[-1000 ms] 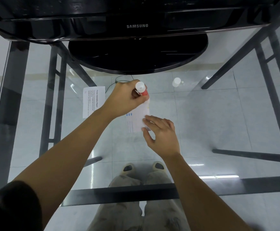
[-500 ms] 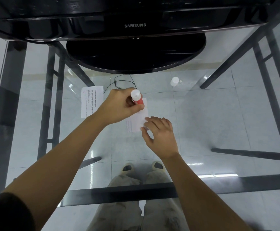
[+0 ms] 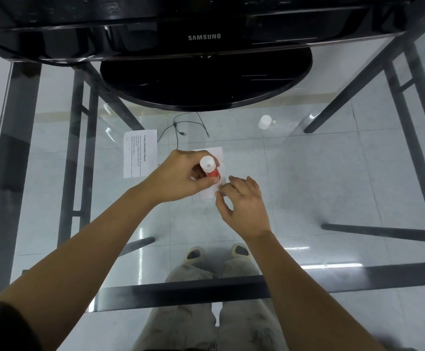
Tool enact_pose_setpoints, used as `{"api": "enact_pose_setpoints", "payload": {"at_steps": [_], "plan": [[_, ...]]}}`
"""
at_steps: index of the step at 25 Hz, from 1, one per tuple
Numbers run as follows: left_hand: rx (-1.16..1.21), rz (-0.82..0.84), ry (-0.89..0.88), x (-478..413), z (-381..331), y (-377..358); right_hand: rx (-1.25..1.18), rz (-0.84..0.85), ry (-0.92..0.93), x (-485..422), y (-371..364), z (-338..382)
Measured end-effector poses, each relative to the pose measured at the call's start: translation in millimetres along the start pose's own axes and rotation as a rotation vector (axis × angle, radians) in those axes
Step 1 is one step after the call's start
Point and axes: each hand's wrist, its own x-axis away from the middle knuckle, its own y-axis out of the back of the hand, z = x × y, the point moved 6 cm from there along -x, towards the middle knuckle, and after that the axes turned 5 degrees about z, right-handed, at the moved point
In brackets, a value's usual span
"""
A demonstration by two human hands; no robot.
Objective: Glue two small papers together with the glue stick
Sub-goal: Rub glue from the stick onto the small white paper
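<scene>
My left hand [image 3: 181, 177] grips a red glue stick [image 3: 212, 171] with a white end facing up, its lower end pressed down on a small white paper [image 3: 215, 154] lying on the glass table. My hands cover most of this paper. My right hand [image 3: 241, 201] rests its fingertips on the paper's near right corner, fingers spread, holding nothing. A second small paper [image 3: 139, 157] with printed text lies flat just to the left, apart from the first one.
A black Samsung monitor [image 3: 204, 36] with a round base [image 3: 206, 82] stands at the back of the glass table [image 3: 333, 173]. A white cap [image 3: 264, 122] sits at the back right. Black cables [image 3: 181, 127] lie behind the papers. Dark table frame bars show through the glass.
My left hand has drawn the glue stick toward me across the paper, from its far edge to its near part. My right hand stays pressing the paper's near corner.
</scene>
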Motion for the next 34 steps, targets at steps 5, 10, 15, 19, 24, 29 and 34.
{"api": "enact_pose_setpoints", "payload": {"at_steps": [5, 10, 15, 19, 24, 29, 34], "plan": [[-0.018, -0.109, 0.067, 1, 10, 8, -0.016, -0.009, -0.008, 0, -1, -2], [-0.006, -0.148, 0.071, 6, 10, 13, -0.034, -0.023, -0.004, 1, 1, -2], [0.017, -0.020, 0.063, 2, 8, 0, -0.031, -0.012, -0.021, 1, 0, -2], [-0.058, -0.171, 0.074, -5, 10, 14, -0.023, -0.032, -0.008, 2, 1, -3], [0.015, -0.037, 0.056, -3, 4, -4, -0.023, -0.030, -0.004, 0, 2, -2], [-0.055, -0.196, 0.078, -13, 6, 17, 0.055, 0.012, 0.091, 1, 8, 3], [0.019, -0.053, 0.057, -6, 0, 2, 0.300, 0.164, 0.215, 12, 19, -2]]}}
